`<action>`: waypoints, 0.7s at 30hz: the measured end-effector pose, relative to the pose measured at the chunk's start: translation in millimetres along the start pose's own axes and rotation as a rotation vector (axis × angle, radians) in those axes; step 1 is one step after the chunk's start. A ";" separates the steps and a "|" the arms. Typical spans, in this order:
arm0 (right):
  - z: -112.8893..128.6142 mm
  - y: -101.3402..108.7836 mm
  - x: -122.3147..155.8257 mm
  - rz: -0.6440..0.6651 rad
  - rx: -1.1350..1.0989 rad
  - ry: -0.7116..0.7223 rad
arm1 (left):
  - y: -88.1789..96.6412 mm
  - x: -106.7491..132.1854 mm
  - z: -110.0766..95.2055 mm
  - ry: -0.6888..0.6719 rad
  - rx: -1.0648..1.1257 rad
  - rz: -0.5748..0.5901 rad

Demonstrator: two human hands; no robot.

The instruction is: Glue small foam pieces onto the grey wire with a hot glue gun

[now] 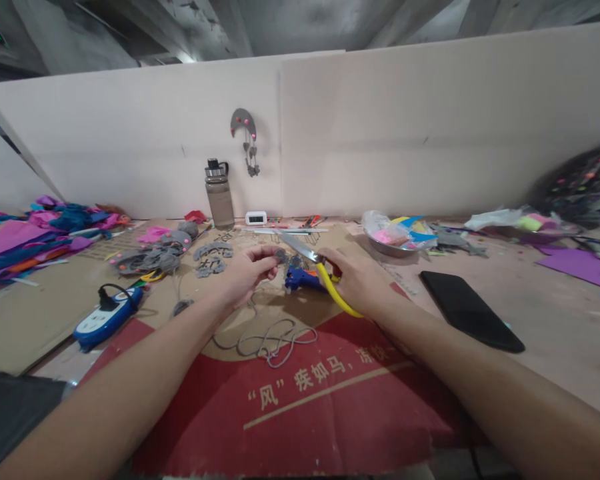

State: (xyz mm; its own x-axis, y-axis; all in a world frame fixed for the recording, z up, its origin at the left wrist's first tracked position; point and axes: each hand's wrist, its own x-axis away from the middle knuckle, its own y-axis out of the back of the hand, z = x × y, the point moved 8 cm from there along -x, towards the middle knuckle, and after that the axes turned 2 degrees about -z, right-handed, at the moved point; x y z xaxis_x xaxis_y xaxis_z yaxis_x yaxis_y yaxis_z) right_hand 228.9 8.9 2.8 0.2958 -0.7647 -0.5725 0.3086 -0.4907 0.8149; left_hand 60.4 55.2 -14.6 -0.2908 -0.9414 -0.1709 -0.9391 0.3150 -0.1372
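Note:
My right hand [356, 277] grips yellow-handled scissors [341, 297], whose metal blades point up and to the left. Between the thumb and fingers of my left hand [250, 275] is a small grey felt piece [281, 256], close to the blade tips. Just beyond and below the scissors lies a blue glue gun [305, 279], partly covered by my right hand. A loose grey cord [275, 340] curls over the red and brown cardboard [330, 407] under my hands. Grey felt cut-outs [213, 259] lie left of my left hand.
At left are a blue-and-white power strip [107, 319] and heaped coloured felt [45, 233]. A bottle [220, 197] and small digital clock [256, 218] stand by the white partition, where a grey moon ornament [243, 122] hangs. At right are a bowl [390, 248] of scraps and a black phone [470, 310].

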 end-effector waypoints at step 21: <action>6.1 -12.3 2.8 0.094 -0.001 0.035 | -0.9 -2.1 5.6 -0.060 -0.129 0.023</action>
State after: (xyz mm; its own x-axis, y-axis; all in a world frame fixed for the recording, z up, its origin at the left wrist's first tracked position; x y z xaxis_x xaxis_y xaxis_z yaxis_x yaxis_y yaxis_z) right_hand 220.4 10.2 -8.3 0.3553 -0.7923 -0.4960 0.2788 -0.4167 0.8652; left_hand 62.9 57.6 -19.6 -0.3045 -0.9240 -0.2312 -0.9492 0.3145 -0.0067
